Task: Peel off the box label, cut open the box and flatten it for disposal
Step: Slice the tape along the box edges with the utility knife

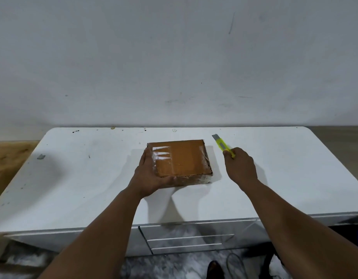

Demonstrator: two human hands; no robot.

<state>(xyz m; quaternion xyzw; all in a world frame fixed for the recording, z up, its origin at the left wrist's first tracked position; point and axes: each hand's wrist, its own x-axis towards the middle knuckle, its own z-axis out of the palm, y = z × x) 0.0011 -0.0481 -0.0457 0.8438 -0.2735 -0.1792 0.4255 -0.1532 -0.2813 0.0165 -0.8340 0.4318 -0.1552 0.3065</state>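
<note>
**Box gripped at lower-left corner, cutter raised beside it**

At the bottom edge of the frame, right of centre, a dark shoe tip (214,267) and a thin loop of cable (234,262) on a mottled floor; just above, two white drawer fronts (186,243) under the lip of the white table (83,188).

Rising from the lower corners, two bare forearms converging toward mid-frame. Left hand (149,176) clamped on the near-left corner of the cardboard box (182,160) — fingers pressed together along the box's left side, thumb laid along the near edge. Right hand (239,168) just right of the box, not touching it, fingers curled shut around the handle of a yellow utility knife (222,146); grey blade extended, pointing up and left toward the far edge of the table.

Box flat on the tabletop at centre frame, closed, brown, with glossy clear tape over its left part and wrapped at the right and near edges; a small strip with dark printed characters under the tape near the left side, too small to read.

Farther left on the table, a small grey piece (41,157) lying alone; scattered dark specks toward the far edge. Beyond, a plain pale wall (174,57) with faint scuffs; wood-toned floor at mid-left.
</note>
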